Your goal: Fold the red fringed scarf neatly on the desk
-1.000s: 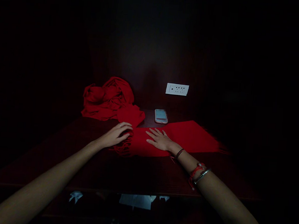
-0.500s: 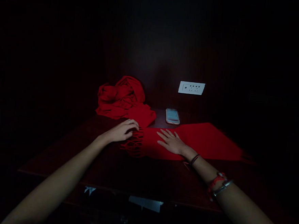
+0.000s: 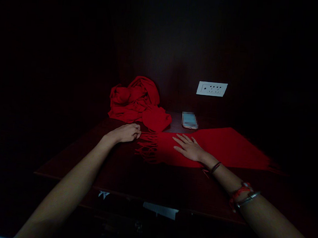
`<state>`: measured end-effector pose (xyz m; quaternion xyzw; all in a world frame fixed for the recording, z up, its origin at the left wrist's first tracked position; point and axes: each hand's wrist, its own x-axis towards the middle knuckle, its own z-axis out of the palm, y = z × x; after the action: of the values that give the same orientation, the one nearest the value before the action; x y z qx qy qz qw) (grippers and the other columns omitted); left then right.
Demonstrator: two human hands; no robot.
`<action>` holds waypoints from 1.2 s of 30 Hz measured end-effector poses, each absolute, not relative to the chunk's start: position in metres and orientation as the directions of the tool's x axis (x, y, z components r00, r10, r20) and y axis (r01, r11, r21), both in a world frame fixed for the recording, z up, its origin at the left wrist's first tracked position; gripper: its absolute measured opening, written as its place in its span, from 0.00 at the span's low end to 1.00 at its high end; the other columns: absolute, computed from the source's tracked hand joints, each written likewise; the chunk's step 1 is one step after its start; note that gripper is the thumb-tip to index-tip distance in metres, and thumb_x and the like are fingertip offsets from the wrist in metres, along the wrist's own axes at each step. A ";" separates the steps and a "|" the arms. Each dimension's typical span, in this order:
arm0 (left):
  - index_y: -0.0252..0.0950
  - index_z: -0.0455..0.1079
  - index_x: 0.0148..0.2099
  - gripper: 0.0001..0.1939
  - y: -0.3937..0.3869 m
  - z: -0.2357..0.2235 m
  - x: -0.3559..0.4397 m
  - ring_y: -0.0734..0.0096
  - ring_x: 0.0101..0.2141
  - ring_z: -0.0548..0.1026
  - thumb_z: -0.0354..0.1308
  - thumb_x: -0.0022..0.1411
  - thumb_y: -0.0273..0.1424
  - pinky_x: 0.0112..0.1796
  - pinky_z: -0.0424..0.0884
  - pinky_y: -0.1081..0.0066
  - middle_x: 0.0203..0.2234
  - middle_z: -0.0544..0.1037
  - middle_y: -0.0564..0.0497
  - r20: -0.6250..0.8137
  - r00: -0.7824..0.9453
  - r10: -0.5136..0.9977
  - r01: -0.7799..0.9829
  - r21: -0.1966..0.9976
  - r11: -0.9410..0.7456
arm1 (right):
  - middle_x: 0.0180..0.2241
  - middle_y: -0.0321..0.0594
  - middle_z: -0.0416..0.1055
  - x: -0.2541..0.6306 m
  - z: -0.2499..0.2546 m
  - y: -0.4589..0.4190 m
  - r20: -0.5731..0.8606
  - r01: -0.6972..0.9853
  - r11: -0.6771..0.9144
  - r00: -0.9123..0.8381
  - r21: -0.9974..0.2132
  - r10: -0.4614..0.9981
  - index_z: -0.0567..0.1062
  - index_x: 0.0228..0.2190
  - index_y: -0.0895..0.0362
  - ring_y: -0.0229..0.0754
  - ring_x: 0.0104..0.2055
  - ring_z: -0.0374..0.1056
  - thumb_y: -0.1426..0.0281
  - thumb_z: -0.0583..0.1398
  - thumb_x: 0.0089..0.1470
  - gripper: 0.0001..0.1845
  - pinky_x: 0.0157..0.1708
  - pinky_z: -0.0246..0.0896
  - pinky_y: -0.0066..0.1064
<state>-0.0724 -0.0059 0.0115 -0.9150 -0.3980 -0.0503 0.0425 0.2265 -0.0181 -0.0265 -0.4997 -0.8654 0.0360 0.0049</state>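
- Scarf (image 3: 225, 147) lay flat across your worktop (image 3: 112, 170), phone (image 3: 189, 120) just behind.
- Your left hand (image 3: 126, 133) had a narrow grip, pinching fringe (image 3: 150, 147) at the far left corner.
- Your right hand (image 3: 191, 149) lay palm-down on scarf, grip wide.
- Red heap (image 3: 134, 99) sat behind left hand.

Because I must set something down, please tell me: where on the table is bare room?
The widest bare patch of table lies between the fringed red cloth and the front edge. A small one separates the crumpled red cloth and phone. It is crowded around the left hand, near both cloths.
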 end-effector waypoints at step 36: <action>0.37 0.64 0.35 0.17 0.007 0.001 -0.076 0.69 0.38 0.64 0.40 0.47 0.19 0.40 0.60 0.69 0.35 0.68 0.50 0.375 0.584 0.720 0.782 -0.022 -0.623 | 0.58 0.38 0.38 0.227 -0.027 -0.017 -0.021 0.862 0.500 -0.503 -0.080 0.864 0.45 0.55 0.47 0.49 0.59 0.32 0.47 0.35 0.49 0.34 0.51 0.32 0.51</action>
<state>-0.0755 0.0067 0.0014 -0.8851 -0.4243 -0.1673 0.0924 0.2274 -0.0172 -0.0267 -0.4982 -0.8661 0.0397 0.0108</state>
